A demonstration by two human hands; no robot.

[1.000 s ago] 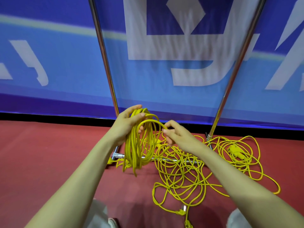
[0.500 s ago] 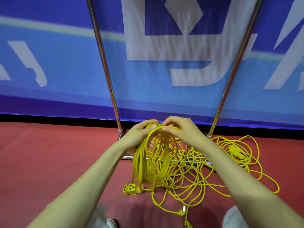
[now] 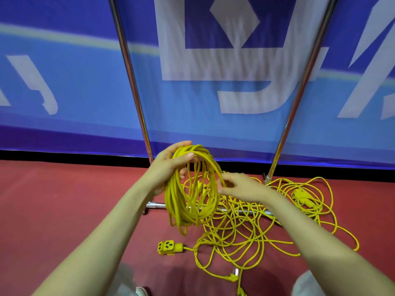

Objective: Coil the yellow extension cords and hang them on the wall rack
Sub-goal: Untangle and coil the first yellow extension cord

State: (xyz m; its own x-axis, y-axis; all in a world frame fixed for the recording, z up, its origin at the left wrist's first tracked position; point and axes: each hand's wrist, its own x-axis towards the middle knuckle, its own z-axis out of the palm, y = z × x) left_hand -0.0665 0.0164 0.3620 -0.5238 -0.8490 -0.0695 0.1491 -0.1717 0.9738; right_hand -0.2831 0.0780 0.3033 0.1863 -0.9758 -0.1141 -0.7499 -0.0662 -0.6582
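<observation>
My left hand (image 3: pixel 171 165) grips the top of a coil of yellow extension cord (image 3: pixel 190 199), whose loops hang down to just above the red floor. My right hand (image 3: pixel 237 186) is at the coil's right side and pinches one strand between thumb and fingers. A loose tangle of yellow cord (image 3: pixel 239 233) lies on the floor below and to the right. Its yellow socket end (image 3: pixel 168 247) rests on the floor at the front. A second yellow socket (image 3: pixel 302 196) lies in the loops at the right. The metal rack's two poles (image 3: pixel 128 71) rise behind.
The rack's base bar (image 3: pixel 156 205) lies on the red floor under the coil, and its right pole (image 3: pixel 299 92) slants upward. A blue printed banner (image 3: pixel 64 82) covers the wall behind. My knees and a shoe show at the bottom edge.
The left hand lifted the coil higher. The right hand came off the coil's top and dropped down its right side, pinching a strand.
</observation>
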